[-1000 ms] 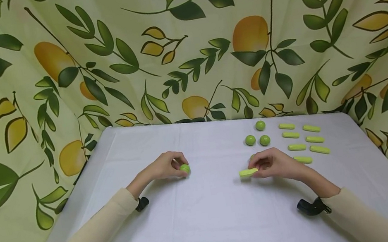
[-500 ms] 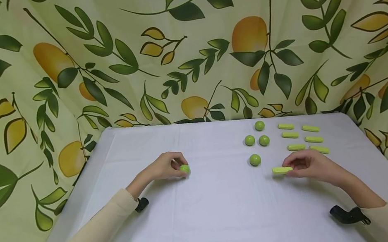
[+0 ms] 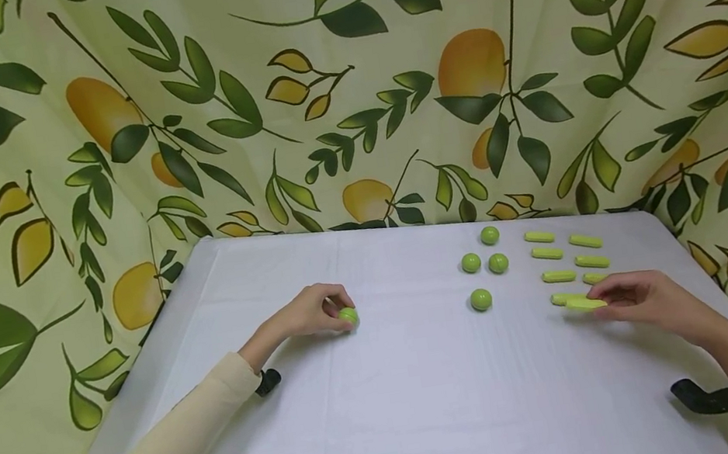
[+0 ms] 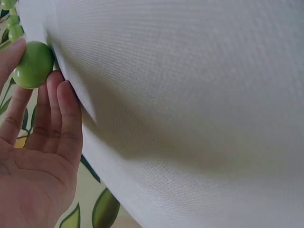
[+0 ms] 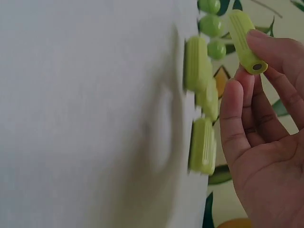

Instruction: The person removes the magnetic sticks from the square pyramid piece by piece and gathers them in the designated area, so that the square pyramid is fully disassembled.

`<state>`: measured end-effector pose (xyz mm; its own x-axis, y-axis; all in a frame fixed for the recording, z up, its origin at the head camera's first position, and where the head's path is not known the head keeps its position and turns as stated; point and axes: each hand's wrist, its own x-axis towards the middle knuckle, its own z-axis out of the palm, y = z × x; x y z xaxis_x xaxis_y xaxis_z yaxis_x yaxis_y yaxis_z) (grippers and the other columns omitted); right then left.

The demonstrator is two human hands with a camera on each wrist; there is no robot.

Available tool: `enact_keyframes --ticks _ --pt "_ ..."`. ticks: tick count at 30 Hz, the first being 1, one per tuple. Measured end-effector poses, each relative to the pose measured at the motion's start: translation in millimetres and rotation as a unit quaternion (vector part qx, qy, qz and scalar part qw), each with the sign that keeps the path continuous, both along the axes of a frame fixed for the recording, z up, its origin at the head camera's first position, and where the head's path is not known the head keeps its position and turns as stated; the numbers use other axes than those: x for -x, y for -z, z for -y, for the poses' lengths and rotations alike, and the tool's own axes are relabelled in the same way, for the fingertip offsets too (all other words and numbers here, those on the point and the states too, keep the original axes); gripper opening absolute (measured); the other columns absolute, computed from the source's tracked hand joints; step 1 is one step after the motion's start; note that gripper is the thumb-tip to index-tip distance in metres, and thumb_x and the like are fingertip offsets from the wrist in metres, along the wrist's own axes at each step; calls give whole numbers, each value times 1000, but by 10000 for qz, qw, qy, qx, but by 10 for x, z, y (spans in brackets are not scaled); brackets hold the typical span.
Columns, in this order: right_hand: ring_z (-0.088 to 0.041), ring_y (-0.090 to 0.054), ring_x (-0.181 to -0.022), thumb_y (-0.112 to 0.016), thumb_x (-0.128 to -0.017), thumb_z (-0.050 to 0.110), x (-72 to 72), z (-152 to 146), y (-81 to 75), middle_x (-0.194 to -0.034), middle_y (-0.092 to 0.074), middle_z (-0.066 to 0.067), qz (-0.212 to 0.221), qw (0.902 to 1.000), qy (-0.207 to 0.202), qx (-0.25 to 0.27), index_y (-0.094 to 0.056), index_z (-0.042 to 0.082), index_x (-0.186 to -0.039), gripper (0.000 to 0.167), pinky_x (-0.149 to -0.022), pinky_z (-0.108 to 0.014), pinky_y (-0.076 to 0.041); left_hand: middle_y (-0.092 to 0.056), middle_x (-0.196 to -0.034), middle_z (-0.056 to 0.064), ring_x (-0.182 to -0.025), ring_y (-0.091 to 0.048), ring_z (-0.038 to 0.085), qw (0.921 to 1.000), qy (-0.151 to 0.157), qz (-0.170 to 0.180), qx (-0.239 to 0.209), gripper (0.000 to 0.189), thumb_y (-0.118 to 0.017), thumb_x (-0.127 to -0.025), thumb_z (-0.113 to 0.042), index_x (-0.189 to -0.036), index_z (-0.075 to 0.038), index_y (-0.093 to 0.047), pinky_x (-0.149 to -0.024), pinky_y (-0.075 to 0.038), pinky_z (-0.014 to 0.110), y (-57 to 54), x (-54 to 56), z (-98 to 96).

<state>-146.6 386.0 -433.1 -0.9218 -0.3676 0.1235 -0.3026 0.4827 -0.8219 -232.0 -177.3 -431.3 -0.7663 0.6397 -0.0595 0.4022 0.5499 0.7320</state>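
Note:
My left hand [image 3: 315,311] pinches a glossy green ball [image 3: 349,319] low over the left-middle of the white table. In the left wrist view the thumb and fingertips hold this ball [image 4: 34,65]. On the right, my right hand [image 3: 658,302] pinches a ribbed yellow-green rod [image 3: 583,304] by its right end in the head view. A round grey disc shows in the end of the rod [image 5: 246,40] in the right wrist view. The held rod is above the table and partly covers a lying rod [image 3: 560,299]. The fingers hide part of another rod [image 3: 593,277].
Several loose green balls [image 3: 481,300] sit right of the table's middle. Beside them, several matching rods [image 3: 558,276] lie in two rough columns. The white cloth-covered table [image 3: 391,411] meets a leaf-and-fruit patterned curtain [image 3: 393,136] at its back and sides.
My right hand has carried the rod rightward from near the middle to the lying rods. A green ball that it hid is now in full view. My left hand stays put.

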Motion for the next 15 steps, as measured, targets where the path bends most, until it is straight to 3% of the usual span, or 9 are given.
enact_keyframes --ticks 7,15 --pt "-9 -64 -88 -78 -87 -3 14 -300 44 -108 -69 5 92 9988 371 -316 -72 -2 -111 25 -73 -18 -53 -69 -96 0 -84 -63 17 10000 59 6 -54 21 -85 -83 -7 -99 -7 -70 -79 -54 30 -4 6 7" --pt "-9 -63 -86 -80 -87 1 72 -475 136 -106 -69 4 265 9964 583 -563 -72 -4 -111 27 -71 -18 -52 -69 -96 1 -84 -63 18 9998 138 -1 -136 21 -84 -84 -6 -98 -6 -70 -79 -54 31 -9 8 10"
